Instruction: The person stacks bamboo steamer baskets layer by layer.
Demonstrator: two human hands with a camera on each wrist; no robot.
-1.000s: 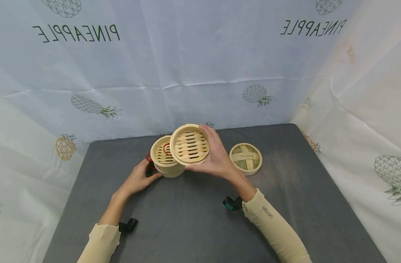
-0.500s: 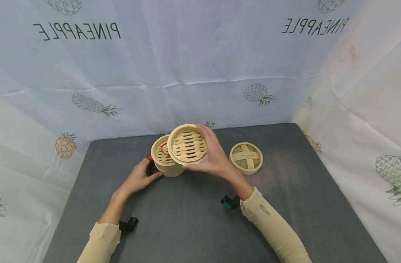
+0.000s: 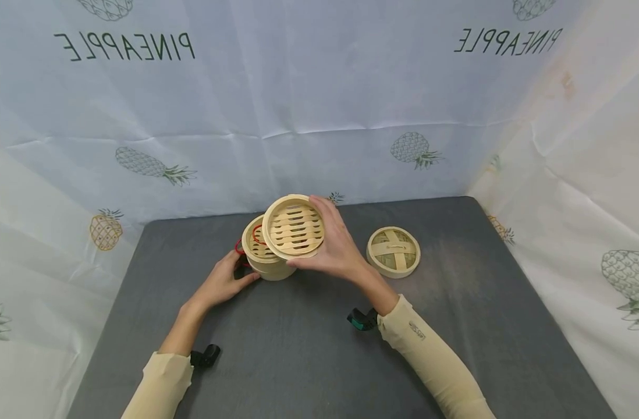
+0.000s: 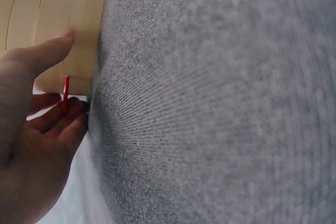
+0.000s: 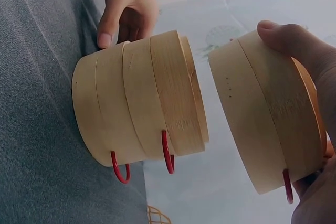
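Slowly, the slatted tier [image 3: 294, 228], gripped by the right hand [image 3: 340, 247], has been brought farther over the steamer stack [image 3: 274, 271], held by thumb and fingers of the left hand [image 3: 222, 284], so alignment seems nearer, though a gap is left.

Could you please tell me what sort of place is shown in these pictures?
Probably a makeshift recording booth, though I cannot be certain: pineapple-printed cloth hangs behind the dark grey table, and a small black device sits at each of the person's wrists.
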